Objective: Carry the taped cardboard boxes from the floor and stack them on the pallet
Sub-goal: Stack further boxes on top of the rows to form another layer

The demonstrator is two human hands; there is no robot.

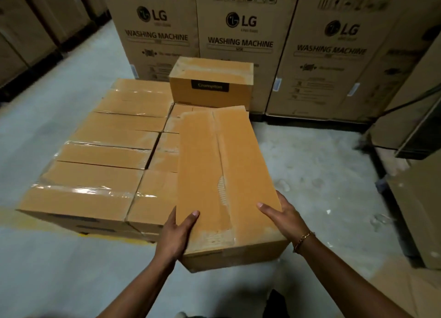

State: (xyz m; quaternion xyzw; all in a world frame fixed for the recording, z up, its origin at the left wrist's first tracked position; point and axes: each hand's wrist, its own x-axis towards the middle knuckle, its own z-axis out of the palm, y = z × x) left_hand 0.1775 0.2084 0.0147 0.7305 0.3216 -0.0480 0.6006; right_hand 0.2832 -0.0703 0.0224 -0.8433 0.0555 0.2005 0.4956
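Observation:
I hold a long taped cardboard box (222,174) in both hands, lengthwise away from me. My left hand (177,234) grips its near left corner, thumb on top. My right hand (284,216), with a bracelet at the wrist, grips the near right side. The box's far end hangs over the right edge of a layer of several taped boxes (100,155) packed side by side. The pallet under them is hidden. One more box (211,83) with a black "Crompton" label stands on that layer at the back.
Tall LG washing machine cartons (238,31) form a wall behind the stack. More large cartons (420,198) line the right side and others (31,26) the far left. Grey concrete floor (310,174) lies right of the stack, with a yellow line (28,219) near left.

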